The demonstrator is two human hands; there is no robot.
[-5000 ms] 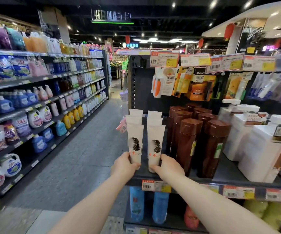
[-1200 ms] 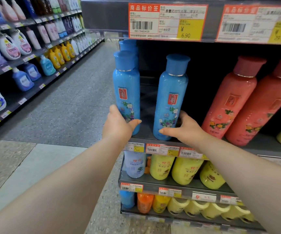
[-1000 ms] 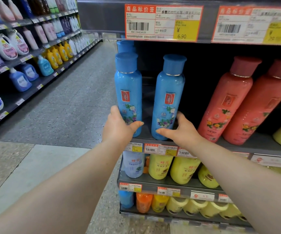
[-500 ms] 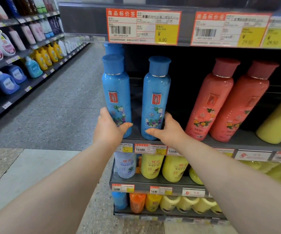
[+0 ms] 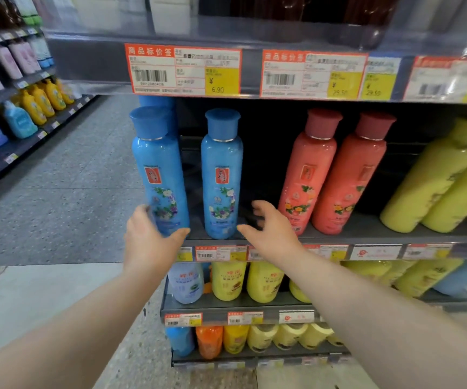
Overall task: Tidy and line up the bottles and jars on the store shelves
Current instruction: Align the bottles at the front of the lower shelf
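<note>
**Cupping the left blue bottle, right hand loose beside its twin**

From my remote seat I see the left hand (image 5: 151,244) low in the centre of the frame, wrapped round the foot of the left blue bottle (image 5: 159,164). Its fingers lie against the bottle's left side and its thumb crosses the front of the base. The fingers are blurred, so I cannot tell how firm that hold is.

The right hand (image 5: 271,234) sits just right of centre, wide and holding nothing, with its fingers loosely spread. Its thumb points left at the base of the right blue bottle (image 5: 221,169); I cannot tell whether it touches.

Both blue bottles stand upright at the front of the middle shelf (image 5: 381,237), labels facing me, with a gap between them. The cap of a third blue bottle (image 5: 156,101) shows behind the left one.

Further right on the same shelf, two red bottles (image 5: 308,169) stand close together. Beyond them, large yellow bottles (image 5: 429,183) reach the right edge of the frame. Price tags (image 5: 183,70) line the shelf edge across the top, and one reads 6.90.

Below the hands, the next shelf carries a pale bottle (image 5: 186,282) and small yellow bottles (image 5: 228,280). An orange bottle (image 5: 209,341) stands on the bottom shelf.

Across the grey floor (image 5: 72,192), at the upper left of the frame, another rack (image 5: 21,141) holds yellow and blue jugs.
</note>
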